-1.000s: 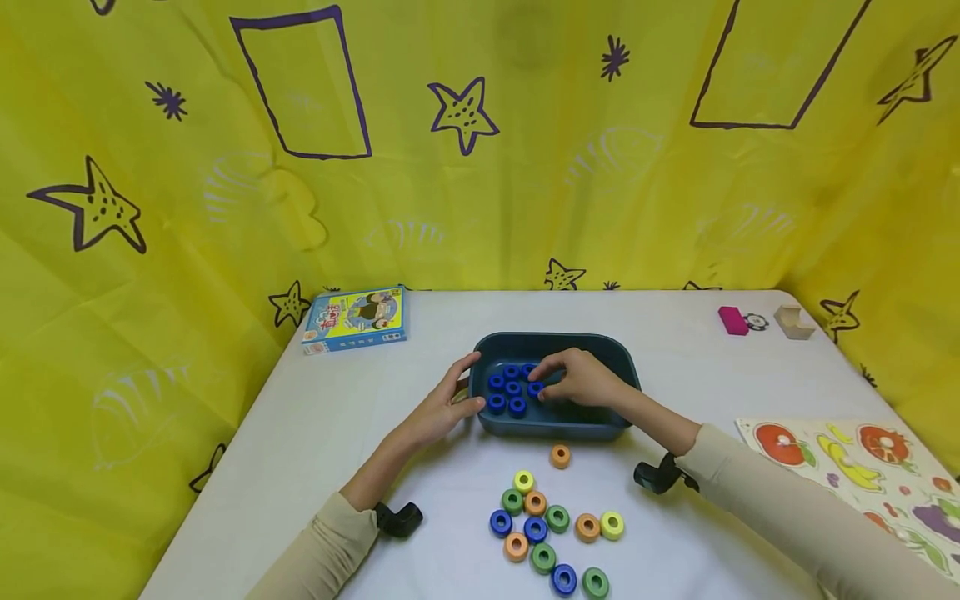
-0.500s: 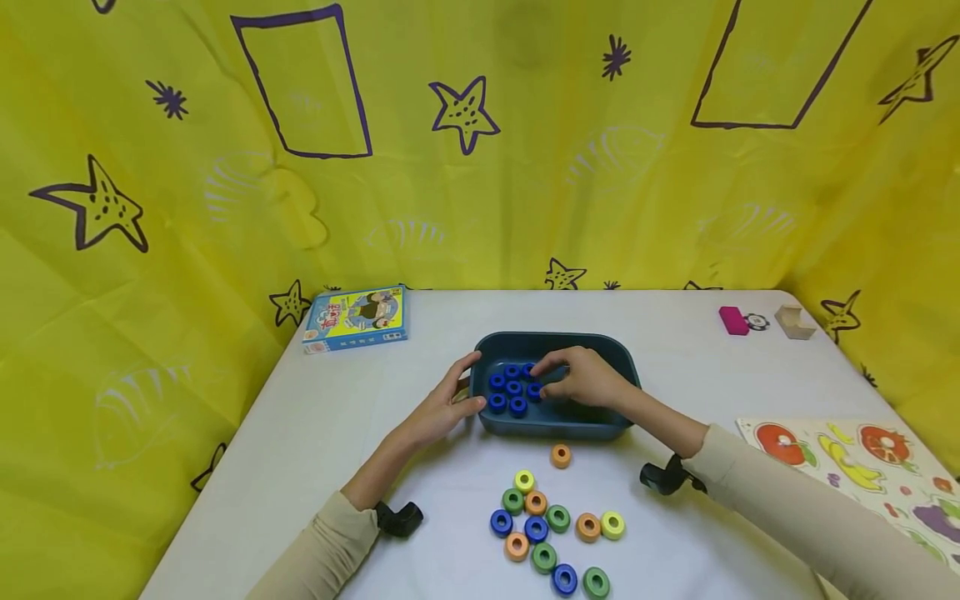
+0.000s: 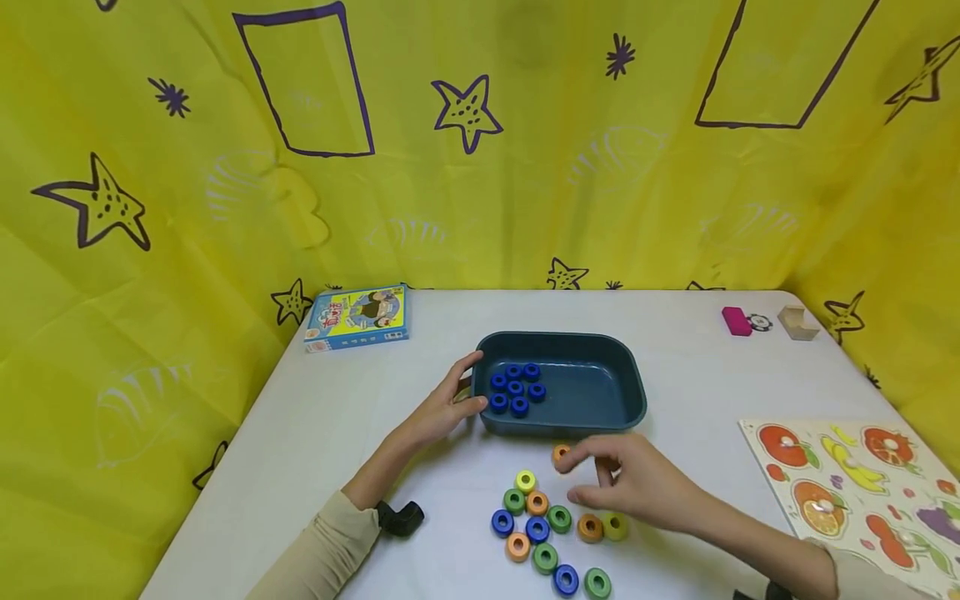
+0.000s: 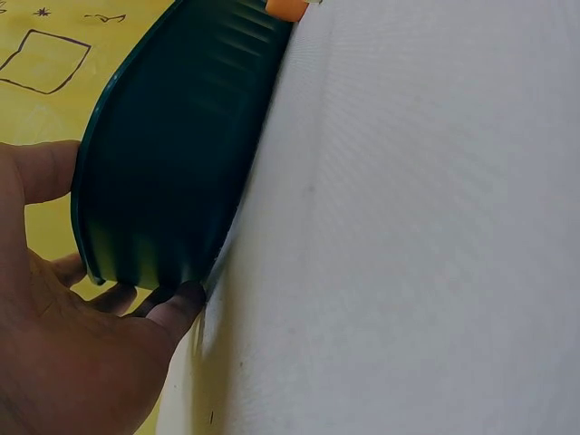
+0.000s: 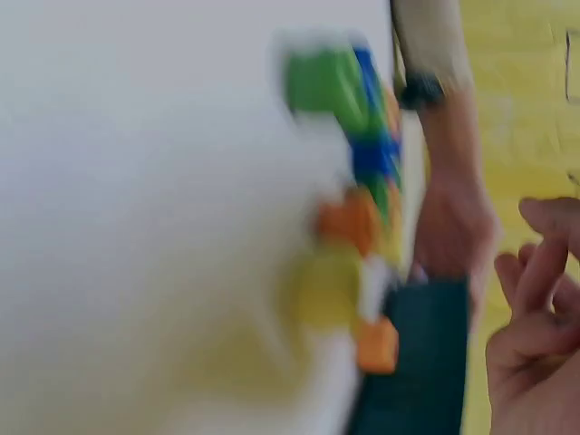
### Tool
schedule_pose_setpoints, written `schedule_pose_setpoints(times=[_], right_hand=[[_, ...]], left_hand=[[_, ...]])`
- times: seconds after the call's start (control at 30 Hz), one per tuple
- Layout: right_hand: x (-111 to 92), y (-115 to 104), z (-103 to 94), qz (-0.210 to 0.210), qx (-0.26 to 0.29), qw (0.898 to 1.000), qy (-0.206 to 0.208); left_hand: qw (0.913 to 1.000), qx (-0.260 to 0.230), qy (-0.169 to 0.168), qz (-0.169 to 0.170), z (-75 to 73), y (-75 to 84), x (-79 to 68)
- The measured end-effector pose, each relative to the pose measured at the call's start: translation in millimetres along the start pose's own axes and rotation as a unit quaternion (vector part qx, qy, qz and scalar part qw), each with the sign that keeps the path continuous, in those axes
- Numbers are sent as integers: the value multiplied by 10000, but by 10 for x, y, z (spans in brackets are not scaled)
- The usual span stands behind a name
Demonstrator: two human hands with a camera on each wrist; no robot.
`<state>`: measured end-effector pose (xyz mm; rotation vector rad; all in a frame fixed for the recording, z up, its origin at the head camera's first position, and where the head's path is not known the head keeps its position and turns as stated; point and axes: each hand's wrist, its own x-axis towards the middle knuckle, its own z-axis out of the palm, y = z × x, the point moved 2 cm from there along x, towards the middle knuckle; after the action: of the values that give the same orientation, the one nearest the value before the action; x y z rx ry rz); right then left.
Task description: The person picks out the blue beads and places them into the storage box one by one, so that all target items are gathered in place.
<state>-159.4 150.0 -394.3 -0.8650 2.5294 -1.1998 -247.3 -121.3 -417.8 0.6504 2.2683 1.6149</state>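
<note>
A dark teal plastic tub (image 3: pixel 585 392) stands on the white table with several blue rings (image 3: pixel 515 388) grouped at its left end. My left hand (image 3: pixel 441 412) grips that end, fingers at the far corner and thumb at the near one. In the left wrist view its fingers and thumb (image 4: pixel 177 313) curl about the tub's end wall. My right hand (image 3: pixel 645 483) is over the table in front of the tub, thumb and index finger apart, holding nothing. Its index fingertip overlaps an orange ring (image 3: pixel 559 451). Below lie another orange ring (image 3: pixel 590 527) and a yellow ring (image 3: pixel 615 526).
Several green, blue, orange and yellow rings (image 3: pixel 537 528) lie loose in front of the tub. A fruit puzzle board (image 3: pixel 847 492) lies at the right. A blue-yellow box (image 3: pixel 357 318) sits back left; a pink block (image 3: pixel 737 321) and beige open box (image 3: pixel 797 322) sit back right.
My right hand has left the blue rings in the tub and moved toward me and to the right, over the loose rings. My left hand has stayed at the tub's end.
</note>
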Motion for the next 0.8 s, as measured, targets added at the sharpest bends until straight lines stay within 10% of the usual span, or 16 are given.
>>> schedule_pose_setpoints(times=[0.27,0.8], right_hand=[[-442,41,415,350,819,9947,-517],[-505,163,655,812,969,9868,-1008]], left_hand=[[9997,-88,206,-39,6,-224,82],[10000,-37,-75,-16,11,26,-9]])
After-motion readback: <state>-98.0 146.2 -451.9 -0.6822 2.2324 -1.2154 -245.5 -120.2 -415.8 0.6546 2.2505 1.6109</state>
